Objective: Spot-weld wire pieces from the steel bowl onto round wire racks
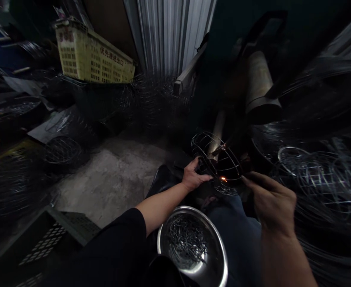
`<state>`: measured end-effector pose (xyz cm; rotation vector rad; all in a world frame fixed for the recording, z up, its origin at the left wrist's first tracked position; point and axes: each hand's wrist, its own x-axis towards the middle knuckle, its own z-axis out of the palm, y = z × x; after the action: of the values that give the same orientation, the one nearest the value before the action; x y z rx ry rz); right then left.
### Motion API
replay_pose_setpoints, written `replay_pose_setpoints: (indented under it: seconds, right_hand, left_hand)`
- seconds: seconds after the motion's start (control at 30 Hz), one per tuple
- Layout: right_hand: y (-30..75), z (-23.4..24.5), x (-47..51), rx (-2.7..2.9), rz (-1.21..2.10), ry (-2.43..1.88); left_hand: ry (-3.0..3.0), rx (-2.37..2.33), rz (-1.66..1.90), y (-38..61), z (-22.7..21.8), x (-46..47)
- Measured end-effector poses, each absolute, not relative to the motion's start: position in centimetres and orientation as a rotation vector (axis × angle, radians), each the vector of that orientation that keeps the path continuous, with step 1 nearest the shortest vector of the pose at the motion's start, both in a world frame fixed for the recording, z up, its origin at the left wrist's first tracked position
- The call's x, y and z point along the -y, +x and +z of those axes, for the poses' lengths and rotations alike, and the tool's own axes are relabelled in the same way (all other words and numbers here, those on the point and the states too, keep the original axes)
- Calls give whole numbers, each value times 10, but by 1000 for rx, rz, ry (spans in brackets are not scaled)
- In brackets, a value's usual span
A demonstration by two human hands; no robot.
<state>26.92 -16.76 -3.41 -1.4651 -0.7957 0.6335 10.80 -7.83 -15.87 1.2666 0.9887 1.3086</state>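
Observation:
A round wire cage [215,159] sits tilted under the tip of a welding machine arm [220,129], with small orange sparks glowing at its near rim. My left hand [195,175] is closed on the cage's left rim. My right hand [269,199] is closed at the cage's right rim, its fingers pinched together; what they hold is too dark to make out. A steel bowl [220,255] full of short wire pieces rests on my lap just below both hands.
Stacks of wire rings and cages [318,179] crowd the right side. More wire baskets [63,151] lie on the concrete floor [115,179] at left. A yellow plastic crate [91,56] stands at the back left, and a perforated dark crate [44,247] at the lower left.

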Motion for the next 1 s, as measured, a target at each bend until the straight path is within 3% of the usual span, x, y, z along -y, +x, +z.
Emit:
replay_pose_setpoints:
  seconds: [0.43,0.73,1.0]
  right_hand:
    - [265,-24,145,843,559,-1537]
    - [274,-12,173,765,877,-1560]
    - [258,5,131,870,758,-1559]
  left_hand:
    - [1104,-1004,1267,111,-149,80]
    - [944,-810,1120,111,-143,96]
    - [729,-835,1187,114,-116,94]
